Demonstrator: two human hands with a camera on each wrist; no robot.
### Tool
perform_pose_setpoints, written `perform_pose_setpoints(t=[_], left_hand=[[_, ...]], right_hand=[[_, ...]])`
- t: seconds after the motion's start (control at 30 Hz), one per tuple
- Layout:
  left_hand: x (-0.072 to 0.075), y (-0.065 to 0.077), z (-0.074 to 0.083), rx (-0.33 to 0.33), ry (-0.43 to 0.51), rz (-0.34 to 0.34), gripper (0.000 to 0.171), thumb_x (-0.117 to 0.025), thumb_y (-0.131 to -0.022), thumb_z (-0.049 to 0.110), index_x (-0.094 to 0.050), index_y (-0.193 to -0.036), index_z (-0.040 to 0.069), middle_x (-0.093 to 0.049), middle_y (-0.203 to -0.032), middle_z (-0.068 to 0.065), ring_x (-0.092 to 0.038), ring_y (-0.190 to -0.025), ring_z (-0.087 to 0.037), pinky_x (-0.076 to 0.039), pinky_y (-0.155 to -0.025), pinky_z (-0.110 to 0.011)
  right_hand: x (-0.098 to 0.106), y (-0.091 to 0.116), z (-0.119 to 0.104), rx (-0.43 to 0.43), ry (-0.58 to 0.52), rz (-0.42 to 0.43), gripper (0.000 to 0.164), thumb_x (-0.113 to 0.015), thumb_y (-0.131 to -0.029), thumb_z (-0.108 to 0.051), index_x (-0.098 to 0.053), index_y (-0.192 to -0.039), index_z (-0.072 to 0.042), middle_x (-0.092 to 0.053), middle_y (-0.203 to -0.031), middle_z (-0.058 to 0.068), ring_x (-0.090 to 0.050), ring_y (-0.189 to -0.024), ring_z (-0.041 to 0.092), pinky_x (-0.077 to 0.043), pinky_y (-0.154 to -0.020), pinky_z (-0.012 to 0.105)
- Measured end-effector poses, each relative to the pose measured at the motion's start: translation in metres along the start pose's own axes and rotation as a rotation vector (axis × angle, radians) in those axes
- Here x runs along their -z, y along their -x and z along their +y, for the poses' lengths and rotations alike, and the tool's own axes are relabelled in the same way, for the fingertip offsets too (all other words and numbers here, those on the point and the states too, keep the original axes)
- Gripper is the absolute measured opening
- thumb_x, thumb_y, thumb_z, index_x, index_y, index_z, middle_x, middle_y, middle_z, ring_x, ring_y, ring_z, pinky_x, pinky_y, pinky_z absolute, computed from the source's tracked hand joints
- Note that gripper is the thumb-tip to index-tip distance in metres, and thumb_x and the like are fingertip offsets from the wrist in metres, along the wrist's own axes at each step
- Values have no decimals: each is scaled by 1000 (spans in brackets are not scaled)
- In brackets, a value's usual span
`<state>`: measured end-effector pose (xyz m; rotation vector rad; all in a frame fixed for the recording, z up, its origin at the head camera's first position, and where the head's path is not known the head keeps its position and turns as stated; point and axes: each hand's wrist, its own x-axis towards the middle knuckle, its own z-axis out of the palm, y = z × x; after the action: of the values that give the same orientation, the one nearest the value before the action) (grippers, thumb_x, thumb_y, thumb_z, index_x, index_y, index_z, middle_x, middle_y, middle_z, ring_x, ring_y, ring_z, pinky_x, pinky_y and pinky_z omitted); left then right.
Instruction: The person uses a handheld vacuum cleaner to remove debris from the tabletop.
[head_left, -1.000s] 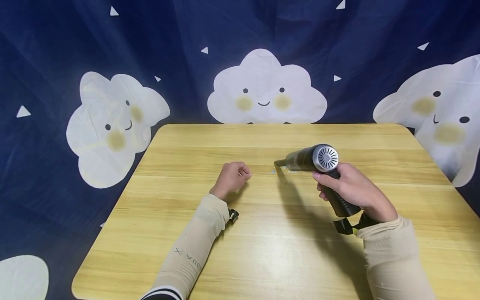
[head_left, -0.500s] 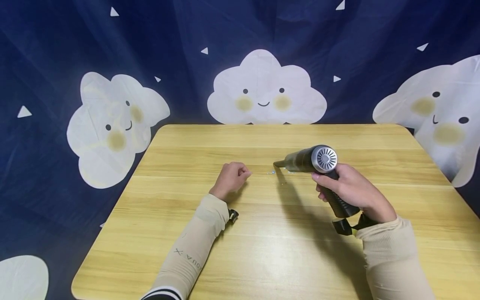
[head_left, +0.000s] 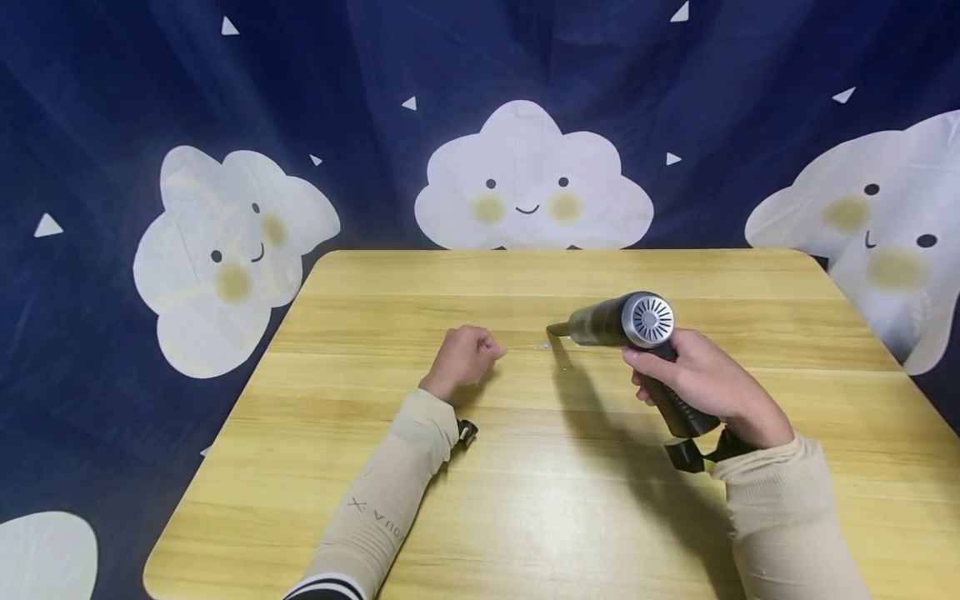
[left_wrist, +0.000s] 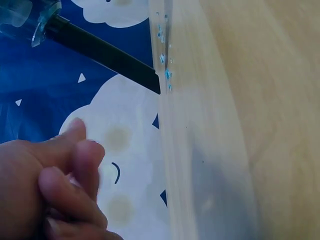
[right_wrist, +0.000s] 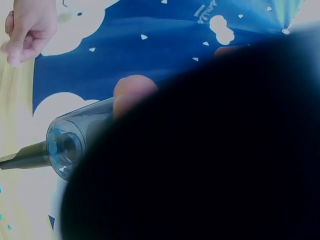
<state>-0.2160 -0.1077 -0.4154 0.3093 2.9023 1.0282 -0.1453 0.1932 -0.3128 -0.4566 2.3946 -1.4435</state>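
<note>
Right of frame centre, blue bits (head_left: 547, 346) lie nearer the loosely curled, empty left hand (head_left: 463, 358); right hand (head_left: 708, 375) grips vacuum (head_left: 606, 323), pointing left

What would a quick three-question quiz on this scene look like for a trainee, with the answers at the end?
1. Which hand grips the handheld vacuum? A: left only. B: right only. C: both.
2. True or false: the left hand holds nothing.
3. Fill in: small blue bits lie on the wood-grain table, close to the tip of the vacuum's black ____.

Key: 1. B, the right hand. 2. True. 3. Nozzle.
</note>
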Motion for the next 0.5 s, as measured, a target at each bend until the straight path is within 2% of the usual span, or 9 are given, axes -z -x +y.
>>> perform_pose_setpoints(t=[0.13, 0.3, 0.5], left_hand=[[0, 0, -1, -1, 14, -4, 31, -61, -93, 31, -69, -78, 4, -62, -57, -3, -53, -50, -14, -50, -65, -33], [-1, -1, -1, -1, 3, 9, 28, -62, -93, 31, -67, -77, 9, -62, -58, -1, -54, -52, -15, -50, -65, -34], [-2, 0, -1, -16, -7, 23, 25, -64, -92, 30, -66, -75, 12, -60, -54, 0, -55, -51, -14, -51, -72, -37]], right_hand=[[0, 1, -1, 1, 6, -1, 27, -54, -98, -23, -54, -98, 5, -60, -73, 13, -62, -60, 22, -54, -56, 33], [0, 4, -3, 4, 12, -1, 28, -54, -98, -23, -54, -98, 5, -60, -73, 13, -62, -60, 22, -54, -55, 34], [0, 6, -4, 12, 22, -2, 26, -54, -98, -23, -54, -97, 3, -59, -74, 15, -62, -60, 24, -55, -55, 36]])
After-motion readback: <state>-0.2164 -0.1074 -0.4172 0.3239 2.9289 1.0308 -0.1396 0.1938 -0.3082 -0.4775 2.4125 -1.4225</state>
